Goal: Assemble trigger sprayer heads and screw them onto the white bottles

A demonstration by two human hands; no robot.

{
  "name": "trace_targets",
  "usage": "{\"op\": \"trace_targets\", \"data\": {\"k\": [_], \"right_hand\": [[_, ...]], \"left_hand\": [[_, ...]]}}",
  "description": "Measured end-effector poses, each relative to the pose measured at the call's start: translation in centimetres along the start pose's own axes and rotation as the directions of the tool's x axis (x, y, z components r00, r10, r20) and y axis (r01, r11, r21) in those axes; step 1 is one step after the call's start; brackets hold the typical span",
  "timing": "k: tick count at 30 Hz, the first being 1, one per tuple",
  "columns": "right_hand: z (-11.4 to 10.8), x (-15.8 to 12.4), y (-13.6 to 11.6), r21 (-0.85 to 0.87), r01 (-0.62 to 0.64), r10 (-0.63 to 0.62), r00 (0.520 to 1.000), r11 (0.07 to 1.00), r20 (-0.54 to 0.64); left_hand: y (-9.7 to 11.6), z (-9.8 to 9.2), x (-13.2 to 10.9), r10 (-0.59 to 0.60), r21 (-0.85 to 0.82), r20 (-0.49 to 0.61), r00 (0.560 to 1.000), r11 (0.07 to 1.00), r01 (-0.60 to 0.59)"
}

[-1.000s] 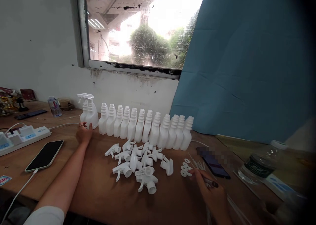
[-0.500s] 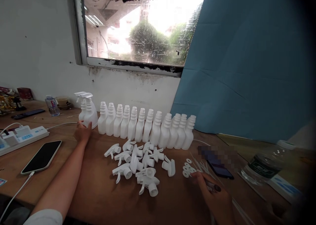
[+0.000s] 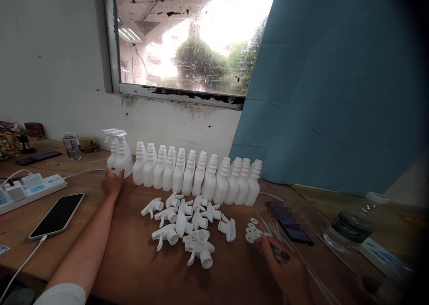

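My left hand rests on the wooden table, fingers touching the base of a white spray bottle fitted with a trigger head. To its right stands a row of several headless white bottles. A heap of white trigger heads lies in front of the row. My right hand lies low at the right with fingers curled, its fingertips at small white washers and thin white tubes. Whether it holds any of them is hidden.
A phone on a charging cable and a white power strip lie at the left. A second phone and a clear water bottle on its side are at the right. A small bottle stands by the wall.
Only the camera has shifted slightly. My right hand has edged a little left toward the washers; my left hand stays at the bottle's base.
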State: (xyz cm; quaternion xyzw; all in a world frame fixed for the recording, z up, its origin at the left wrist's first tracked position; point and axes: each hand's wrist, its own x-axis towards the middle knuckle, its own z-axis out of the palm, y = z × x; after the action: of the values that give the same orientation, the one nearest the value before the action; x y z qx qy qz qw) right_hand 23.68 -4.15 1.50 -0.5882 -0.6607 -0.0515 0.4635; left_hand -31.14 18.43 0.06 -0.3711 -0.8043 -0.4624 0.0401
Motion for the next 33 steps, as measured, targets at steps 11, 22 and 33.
{"op": "trace_targets", "data": {"k": [11, 22, 33], "right_hand": [[0.0, 0.0, -0.6, 0.002, 0.032, -0.032, 0.999, 0.999, 0.011], [0.1, -0.4, -0.1, 0.02, 0.111, -0.111, 0.994, 0.994, -0.016], [-0.6, -0.2, -1.8, 0.183, -0.076, 0.095, 0.991, 0.98, -0.098]], "left_hand": [[0.0, -0.3, 0.0, 0.003, 0.016, 0.05, 0.999, 1.0, -0.004], [0.9, -0.5, -0.2, 0.071, -0.051, 0.013, 0.997, 0.996, -0.07], [4.8, -5.0, -2.5, 0.317, -0.208, -0.326, 0.891, 0.895, -0.395]]}}
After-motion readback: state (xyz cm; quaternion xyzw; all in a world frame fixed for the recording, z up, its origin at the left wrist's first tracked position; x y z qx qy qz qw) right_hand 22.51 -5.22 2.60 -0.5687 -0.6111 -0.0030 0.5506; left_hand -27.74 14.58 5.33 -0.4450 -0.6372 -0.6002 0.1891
